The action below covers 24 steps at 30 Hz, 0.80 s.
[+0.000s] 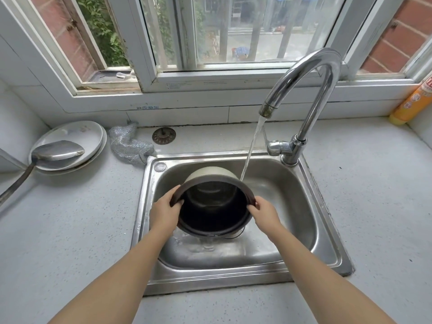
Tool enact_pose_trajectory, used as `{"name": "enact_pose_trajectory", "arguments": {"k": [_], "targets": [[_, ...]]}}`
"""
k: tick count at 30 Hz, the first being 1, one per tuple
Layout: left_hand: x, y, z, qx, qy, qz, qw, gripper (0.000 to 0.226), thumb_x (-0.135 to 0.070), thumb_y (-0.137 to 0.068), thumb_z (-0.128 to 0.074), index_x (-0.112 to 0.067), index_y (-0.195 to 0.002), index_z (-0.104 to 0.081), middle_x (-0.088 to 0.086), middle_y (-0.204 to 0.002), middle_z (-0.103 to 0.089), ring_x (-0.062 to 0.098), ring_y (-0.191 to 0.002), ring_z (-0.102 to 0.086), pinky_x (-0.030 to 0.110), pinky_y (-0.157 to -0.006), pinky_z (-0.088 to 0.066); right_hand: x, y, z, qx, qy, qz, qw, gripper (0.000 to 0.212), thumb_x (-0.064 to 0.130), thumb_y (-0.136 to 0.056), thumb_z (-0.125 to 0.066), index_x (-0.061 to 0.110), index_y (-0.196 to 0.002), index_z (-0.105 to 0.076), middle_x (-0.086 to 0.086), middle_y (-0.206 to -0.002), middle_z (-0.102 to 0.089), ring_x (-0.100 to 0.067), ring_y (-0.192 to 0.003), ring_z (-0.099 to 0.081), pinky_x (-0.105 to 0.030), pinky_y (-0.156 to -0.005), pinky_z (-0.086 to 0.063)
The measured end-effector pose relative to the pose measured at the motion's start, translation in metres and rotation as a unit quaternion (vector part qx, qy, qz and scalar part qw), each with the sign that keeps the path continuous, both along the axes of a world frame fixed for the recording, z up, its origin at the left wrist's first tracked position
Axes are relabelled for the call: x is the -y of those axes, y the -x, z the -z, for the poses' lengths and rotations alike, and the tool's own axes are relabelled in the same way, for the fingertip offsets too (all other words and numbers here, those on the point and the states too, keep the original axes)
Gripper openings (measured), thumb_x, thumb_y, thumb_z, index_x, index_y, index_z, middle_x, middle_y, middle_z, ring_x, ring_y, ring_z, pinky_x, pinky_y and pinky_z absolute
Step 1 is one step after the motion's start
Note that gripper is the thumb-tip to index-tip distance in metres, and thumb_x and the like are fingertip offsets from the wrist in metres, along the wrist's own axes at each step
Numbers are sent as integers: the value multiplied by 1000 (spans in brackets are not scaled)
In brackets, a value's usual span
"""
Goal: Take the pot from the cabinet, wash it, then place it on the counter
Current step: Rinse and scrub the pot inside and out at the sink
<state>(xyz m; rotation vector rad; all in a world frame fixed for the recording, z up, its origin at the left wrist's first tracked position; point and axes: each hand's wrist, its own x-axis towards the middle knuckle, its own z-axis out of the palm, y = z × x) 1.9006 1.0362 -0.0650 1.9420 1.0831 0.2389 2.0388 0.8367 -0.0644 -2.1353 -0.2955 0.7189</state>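
The pot (214, 206) has a dark inside and a pale outer wall. It is tilted with its mouth toward me, held inside the steel sink (311, 220). My left hand (164, 212) grips its left rim and my right hand (265, 212) grips its right rim. Water pours out over the pot's lower lip into the basin. The chrome tap (304, 90) is running, and its stream lands at the pot's far right edge.
A stack of white plates (72, 134) with a metal ladle (53, 152) lies on the counter at the left. A mesh scrubber (129, 146) and a round strainer (163, 136) sit behind the sink. An orange bottle (412, 104) stands far right. Speckled counter (369, 195) flanks the sink.
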Motion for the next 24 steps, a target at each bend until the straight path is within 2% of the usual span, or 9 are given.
{"name": "enact_pose_trajectory", "arguments": {"k": [4,8,10,14,16,18,20,22,24], "targets": [[4,-1,3,-5,17,15,1000,37,-21,-90,-57,-42,-121,-58,-10,-100,-71,17,-99,-63,30,-83,-48,3,-2,-1,4,28,12,1000,18,12,-93,-45,11,-104,-59,-2,-95,-62,-22,-92,-57,-31,-74,-44],[8,-7,4,-53,17,46,997,46,-34,-91,-55,-40,-135,-45,-7,-119,-66,20,-113,-59,34,-92,-48,8,-8,-1,12,61,38,997,24,17,-93,-44,14,-114,-56,-3,-103,-63,-24,-97,-59,-36,-81,-46],[10,-11,4,-70,26,51,996,48,-35,-91,-55,-37,-138,-43,-5,-125,-63,21,-119,-55,36,-95,-47,9,-12,-1,4,71,38,997,27,18,-92,-44,16,-117,-54,-5,-108,-63,-25,-99,-59,-39,-86,-48],[12,-19,7,-61,77,60,993,34,-28,-90,-56,-38,-123,-56,-4,-111,-69,22,-104,-63,39,-87,-52,11,-17,-2,13,100,9,995,24,17,-92,-43,15,-113,-54,-7,-109,-64,-25,-95,-59,-41,-86,-49],[12,-26,9,-48,114,53,991,33,-21,-90,-57,-33,-121,-59,2,-105,-71,25,-95,-66,45,-82,-56,13,-20,-6,35,127,-17,991,28,16,-94,-41,14,-121,-51,-8,-117,-62,-26,-101,-59,-37,-86,-48],[15,-33,10,-42,138,50,988,30,-14,-91,-55,-26,-117,-61,1,-96,-69,24,-83,-67,41,-66,-59,13,-23,-11,76,162,-41,983,40,16,-97,-39,11,-137,-41,-9,-134,-52,-27,-119,-52,-36,-92,-43],[19,-40,8,-35,163,35,985,27,-10,-93,-51,-23,-115,-60,1,-86,-64,22,-71,-63,31,-52,-53,12,-29,-15,150,183,-58,970,47,18,-97,-38,11,-143,-33,-7,-144,-43,-25,-129,-44,-38,-100,-42],[19,-44,10,-39,176,21,983,24,-8,-94,-50,-22,-111,-59,1,-79,-62,20,-64,-61,28,-48,-49,8,-38,-20,252,183,-80,947,45,17,-97,-40,9,-141,-38,-7,-139,-48,-24,-127,-45,-36,-98,-43],[18,-46,12,-47,182,9,982,21,-8,-94,-50,-22,-108,-58,0,-75,-61,19,-62,-60,27,-48,-48,0,-48,-30,371,171,-110,906,40,9,-91,-50,2,-131,-50,-13,-124,-58,-29,-114,-53,-39,-92,-50]]}}
